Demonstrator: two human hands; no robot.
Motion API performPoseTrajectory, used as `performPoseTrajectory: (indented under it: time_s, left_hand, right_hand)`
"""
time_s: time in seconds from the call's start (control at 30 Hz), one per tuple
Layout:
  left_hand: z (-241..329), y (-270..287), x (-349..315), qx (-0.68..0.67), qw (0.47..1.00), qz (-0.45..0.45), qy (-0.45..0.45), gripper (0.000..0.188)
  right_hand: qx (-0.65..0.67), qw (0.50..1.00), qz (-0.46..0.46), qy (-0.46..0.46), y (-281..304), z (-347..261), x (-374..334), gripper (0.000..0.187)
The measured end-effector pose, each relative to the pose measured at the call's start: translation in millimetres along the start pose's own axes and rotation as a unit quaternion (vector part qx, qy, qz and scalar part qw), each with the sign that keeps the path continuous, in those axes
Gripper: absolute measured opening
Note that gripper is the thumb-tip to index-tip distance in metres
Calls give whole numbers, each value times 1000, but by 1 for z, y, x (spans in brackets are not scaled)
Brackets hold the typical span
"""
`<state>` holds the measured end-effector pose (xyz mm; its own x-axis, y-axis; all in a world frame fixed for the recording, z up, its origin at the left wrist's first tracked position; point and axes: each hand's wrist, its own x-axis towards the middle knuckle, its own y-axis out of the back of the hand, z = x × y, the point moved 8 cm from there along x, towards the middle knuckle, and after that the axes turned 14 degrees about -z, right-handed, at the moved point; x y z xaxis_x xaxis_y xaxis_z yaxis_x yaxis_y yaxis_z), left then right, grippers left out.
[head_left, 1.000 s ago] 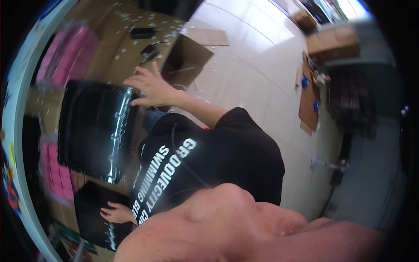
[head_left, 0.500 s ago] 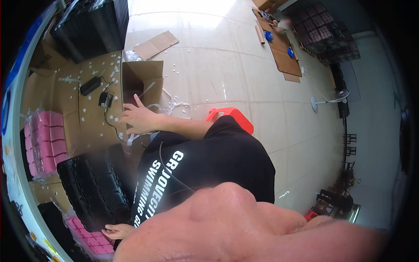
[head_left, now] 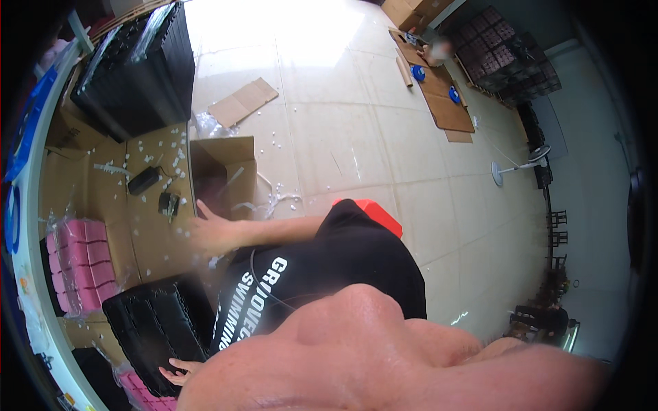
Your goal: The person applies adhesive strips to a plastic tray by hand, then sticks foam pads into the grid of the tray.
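A black panel (head_left: 154,329), its surface divided into padded-looking sections, lies on the cardboard-covered table at the lower left. My left hand (head_left: 179,372) is in front of its near edge with fingers spread; whether they touch it I cannot make out. Stretched out over the table edge is my right hand (head_left: 216,233), next to an open cardboard box (head_left: 240,154). It is smeared by motion, but one finger stands apart and no object shows in it. Pink blocks (head_left: 82,267) in clear plastic sit beyond the black panel.
Two small black devices, one a long box (head_left: 144,181) and one a squarer piece (head_left: 169,203), lie among white scraps on the cardboard (head_left: 147,240). A tall black stack (head_left: 137,75) stands at the far left. A red stool-like object (head_left: 380,218) is beside me; a fan (head_left: 497,174) stands right.
The view has tilted, so the table and floor sit lower in the picture. My left hand has shifted from the black panel's edge to over its face, fingers spreading. My right hand has moved nearer me.
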<state>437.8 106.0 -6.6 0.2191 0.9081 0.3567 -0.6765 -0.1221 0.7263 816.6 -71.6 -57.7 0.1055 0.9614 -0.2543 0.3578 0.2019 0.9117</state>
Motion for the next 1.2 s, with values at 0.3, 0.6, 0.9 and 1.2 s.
performPoseTrajectory:
  time_s: [0.3,0.6,0.9,1.2]
  left_hand:
    - [57,-51,17,4,998,-26,-61,45]
    - [162,-101,31,-97,979,-158,-89,48]
    - [218,-150,33,-249,911,-303,-126,41]
    - [230,-151,32,-252,896,-344,-122,39]
  right_hand:
    - [8,998,-33,57,-67,18,8,31]
    - [78,997,19,-21,-42,62,-22,41]
    - [119,990,-22,-66,-22,64,-48,38]
    - [103,992,-31,-65,-21,53,-30,36]
